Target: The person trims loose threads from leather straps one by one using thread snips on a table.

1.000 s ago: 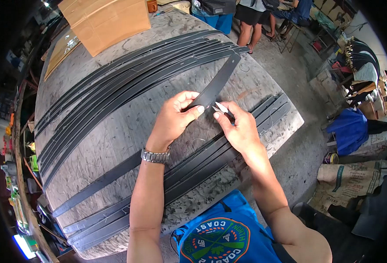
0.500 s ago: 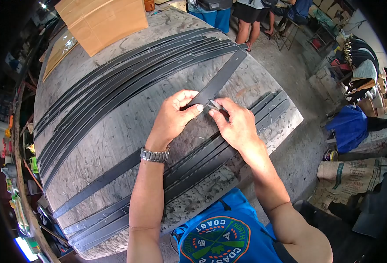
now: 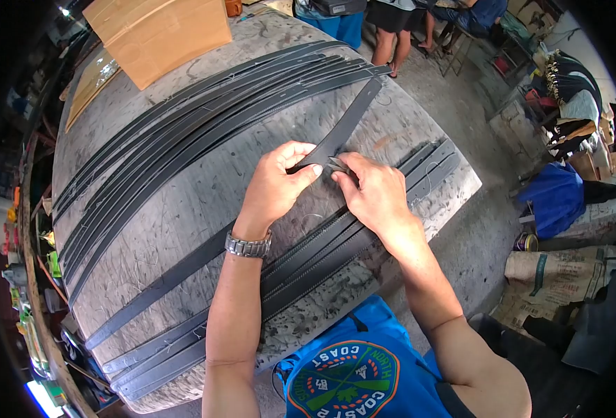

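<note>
A black leather belt strap (image 3: 353,122) is pinched between the thumb and fingers of my left hand (image 3: 280,177). Its punched end bends up and away over the table, while its other end runs back under my left wrist to the lower left. My right hand (image 3: 374,191) is closed round small thread snips (image 3: 336,163), mostly hidden by the fingers. The metal tips of the snips are at the strap's edge, close to my left thumb; I cannot tell if they touch it. Stitched straps (image 3: 322,254) lie in a bundle beneath my forearms.
More black straps (image 3: 203,115) with loose threads spread across the far side of the worn table (image 3: 419,115). A cardboard box (image 3: 165,42) stands at the back. Beyond the table are people's legs (image 3: 391,45). Sacks (image 3: 559,285) and a blue cloth (image 3: 555,198) are at the right.
The strap's free end has swung slightly left and down and curves more. My right hand has shifted a little, and the snips' tips show less.
</note>
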The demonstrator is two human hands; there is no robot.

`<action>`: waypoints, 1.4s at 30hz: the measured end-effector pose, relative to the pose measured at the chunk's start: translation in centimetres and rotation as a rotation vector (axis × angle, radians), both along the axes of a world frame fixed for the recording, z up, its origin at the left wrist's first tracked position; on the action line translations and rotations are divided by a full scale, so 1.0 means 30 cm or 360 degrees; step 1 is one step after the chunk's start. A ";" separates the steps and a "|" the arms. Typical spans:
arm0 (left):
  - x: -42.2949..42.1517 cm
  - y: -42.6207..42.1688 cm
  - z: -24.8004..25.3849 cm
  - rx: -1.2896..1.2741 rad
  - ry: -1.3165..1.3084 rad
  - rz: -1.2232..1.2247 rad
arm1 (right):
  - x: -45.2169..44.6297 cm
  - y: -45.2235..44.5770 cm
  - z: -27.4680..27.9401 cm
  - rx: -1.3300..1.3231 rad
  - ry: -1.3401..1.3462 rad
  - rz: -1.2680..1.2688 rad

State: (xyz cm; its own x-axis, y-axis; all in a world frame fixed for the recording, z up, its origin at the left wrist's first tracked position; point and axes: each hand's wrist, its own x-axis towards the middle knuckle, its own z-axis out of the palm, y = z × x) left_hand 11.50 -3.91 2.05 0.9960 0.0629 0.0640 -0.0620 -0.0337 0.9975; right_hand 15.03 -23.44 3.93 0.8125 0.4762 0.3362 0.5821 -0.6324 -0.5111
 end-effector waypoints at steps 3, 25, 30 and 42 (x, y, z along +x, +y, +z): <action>-0.001 -0.005 0.000 0.0029 0.0031 0.0021 | 0.006 0.002 -0.010 -0.0057 0.0001 0.0001; 0.003 0.045 -0.010 -0.0347 0.0074 -0.0101 | 0.011 0.000 -0.007 0.0326 0.0496 -0.0081; 0.002 0.044 -0.013 -0.0307 0.0073 -0.0107 | 0.015 0.014 0.012 0.0184 0.0464 -0.0078; 0.003 0.040 -0.013 -0.0265 0.0080 -0.0079 | 0.014 0.019 0.007 0.0133 0.0306 -0.0087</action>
State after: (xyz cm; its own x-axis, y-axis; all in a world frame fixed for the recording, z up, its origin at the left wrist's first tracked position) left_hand 11.59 -2.72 1.66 0.9998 0.0192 0.0072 -0.0097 0.1339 0.9909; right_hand 15.46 -22.87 4.14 0.8893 0.4068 0.2088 0.4348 -0.6112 -0.6614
